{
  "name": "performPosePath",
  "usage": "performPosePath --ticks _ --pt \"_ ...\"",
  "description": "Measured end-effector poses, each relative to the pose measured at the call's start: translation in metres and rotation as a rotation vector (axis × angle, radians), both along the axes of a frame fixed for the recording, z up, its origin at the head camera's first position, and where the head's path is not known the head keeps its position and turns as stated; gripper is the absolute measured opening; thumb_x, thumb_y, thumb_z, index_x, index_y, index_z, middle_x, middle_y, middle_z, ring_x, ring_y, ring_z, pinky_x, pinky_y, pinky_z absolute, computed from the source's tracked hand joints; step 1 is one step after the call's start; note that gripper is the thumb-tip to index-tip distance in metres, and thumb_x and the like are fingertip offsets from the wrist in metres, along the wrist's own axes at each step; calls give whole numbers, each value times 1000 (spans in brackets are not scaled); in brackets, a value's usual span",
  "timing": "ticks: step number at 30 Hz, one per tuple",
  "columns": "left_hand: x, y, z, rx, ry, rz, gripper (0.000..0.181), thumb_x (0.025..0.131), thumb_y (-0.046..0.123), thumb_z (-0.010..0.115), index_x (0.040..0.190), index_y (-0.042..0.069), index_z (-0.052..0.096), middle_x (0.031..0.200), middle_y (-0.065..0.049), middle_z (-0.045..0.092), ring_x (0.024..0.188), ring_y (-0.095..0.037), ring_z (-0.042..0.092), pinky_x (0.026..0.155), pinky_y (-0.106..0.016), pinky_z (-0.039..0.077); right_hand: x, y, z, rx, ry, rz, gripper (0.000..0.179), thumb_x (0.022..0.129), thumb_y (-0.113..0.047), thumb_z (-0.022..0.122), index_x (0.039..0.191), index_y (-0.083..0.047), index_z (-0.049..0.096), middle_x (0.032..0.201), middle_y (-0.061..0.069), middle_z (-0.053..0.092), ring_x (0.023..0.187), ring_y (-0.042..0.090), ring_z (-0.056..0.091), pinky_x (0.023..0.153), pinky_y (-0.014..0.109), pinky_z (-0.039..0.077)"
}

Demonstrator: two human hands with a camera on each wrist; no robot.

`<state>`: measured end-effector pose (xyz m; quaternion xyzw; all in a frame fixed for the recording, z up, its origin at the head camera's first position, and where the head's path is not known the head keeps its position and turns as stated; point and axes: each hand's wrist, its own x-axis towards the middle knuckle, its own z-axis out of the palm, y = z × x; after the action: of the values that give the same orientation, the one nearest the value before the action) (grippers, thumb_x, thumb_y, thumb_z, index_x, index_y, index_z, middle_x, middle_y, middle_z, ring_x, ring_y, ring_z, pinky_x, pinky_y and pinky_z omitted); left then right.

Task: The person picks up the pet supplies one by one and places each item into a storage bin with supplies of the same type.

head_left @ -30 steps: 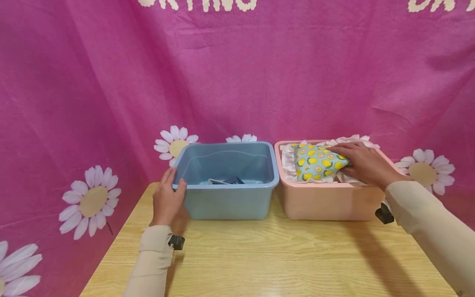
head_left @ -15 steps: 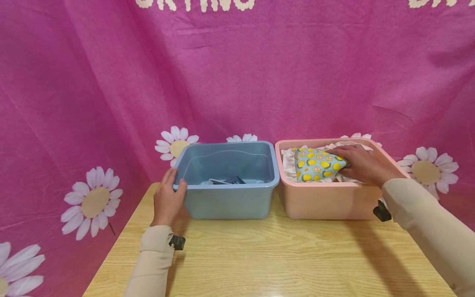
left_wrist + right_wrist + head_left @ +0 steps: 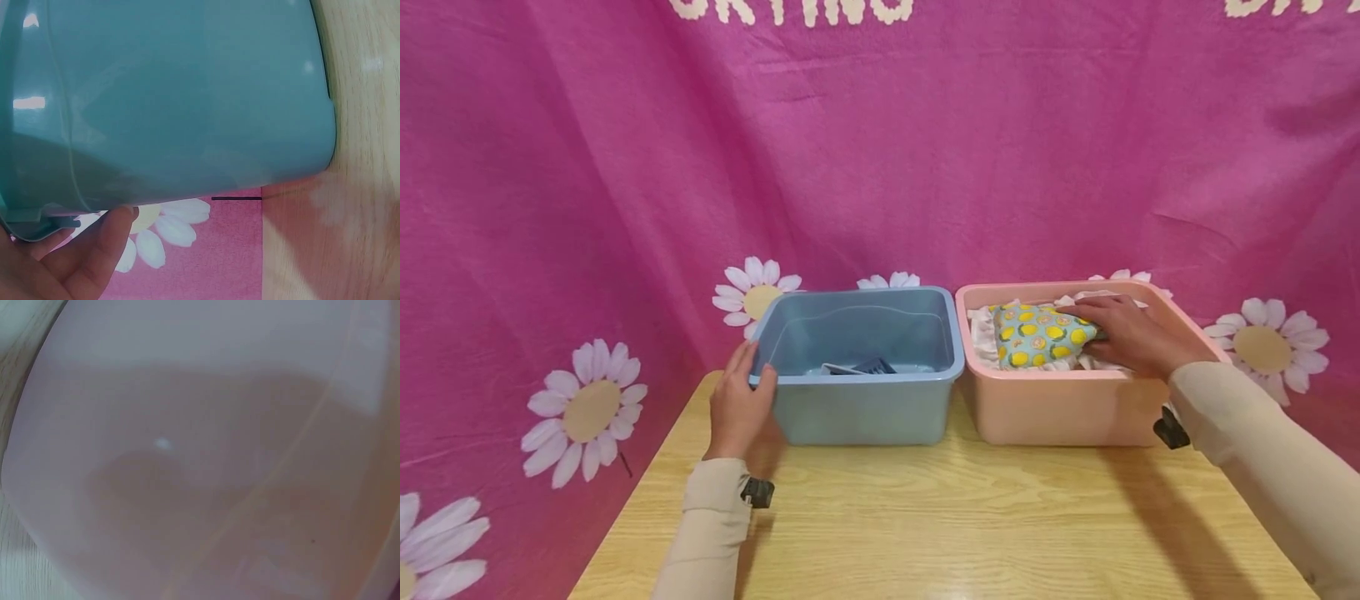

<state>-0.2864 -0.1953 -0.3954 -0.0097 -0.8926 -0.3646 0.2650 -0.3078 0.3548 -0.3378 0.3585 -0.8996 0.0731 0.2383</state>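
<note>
On the right stands a pink plastic tub (image 3: 1067, 412). In it, over white ruffled fabric (image 3: 982, 335), lies a puffy light-blue cushion with a lemon print (image 3: 1037, 335). My right hand (image 3: 1138, 337) grips the cushion's right corner, fingers on top; part of the thumb is hidden. My left hand (image 3: 737, 408) holds the near left corner of a blue plastic tub (image 3: 865, 412), thumb at the front and fingers over the side. In the left wrist view, bent fingers (image 3: 103, 253) touch the tub's wall. The right wrist view shows only the pink tub's wall (image 3: 187, 412) and some table.
Inside the blue tub lie a dark blue ribbed item and a whitish strip (image 3: 842, 368), partly hidden by the front wall. Both tubs stand side by side on a wooden table (image 3: 925, 517). A magenta curtain with daisies (image 3: 880, 167) hangs close behind.
The cushion and white fabric have sunk lower into the pink tub, and my right hand went down slightly with them. My left hand and the blue tub stay in place.
</note>
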Motion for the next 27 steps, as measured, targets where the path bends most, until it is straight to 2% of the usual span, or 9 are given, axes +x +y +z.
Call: performPosePath --ticks 6,13,21,25,27 --pt "1 -1 2 -5 11 6 54 96 32 50 145 11 45 152 -7 38 134 -36 41 107 -59 32 -5 1 -1 30 19 -10 65 65 -5 85 125 -3 60 123 22 59 112 45 51 91 61 40" --pt "1 1 0 3 -3 4 54 95 32 51 146 12 44 152 -6 37 134 -36 40 107 -59 32 2 1 6 80 72 -49 64 61 -8 87 121 -7 66 126 14 60 114 37 51 93 55 41" --pt "1 0 -2 3 -15 8 55 96 34 49 146 13 43 153 -5 37 135 -35 40 107 -59 32 3 4 5 108 -9 -133 61 64 -15 87 121 -6 65 120 18 64 110 41 55 87 60 40" --pt "1 0 -2 4 -13 6 55 96 34 49 146 14 43 153 -5 36 135 -35 40 107 -58 33 3 5 6 127 -32 -170 63 64 -16 87 122 -8 64 121 17 63 109 39 56 87 58 43" --pt "1 1 -2 6 -20 4 56 96 35 49 147 14 43 153 -4 36 135 -34 39 107 -57 33 5 5 7 119 -75 -205 64 66 -17 86 125 -9 63 124 16 62 111 39 55 88 58 42"
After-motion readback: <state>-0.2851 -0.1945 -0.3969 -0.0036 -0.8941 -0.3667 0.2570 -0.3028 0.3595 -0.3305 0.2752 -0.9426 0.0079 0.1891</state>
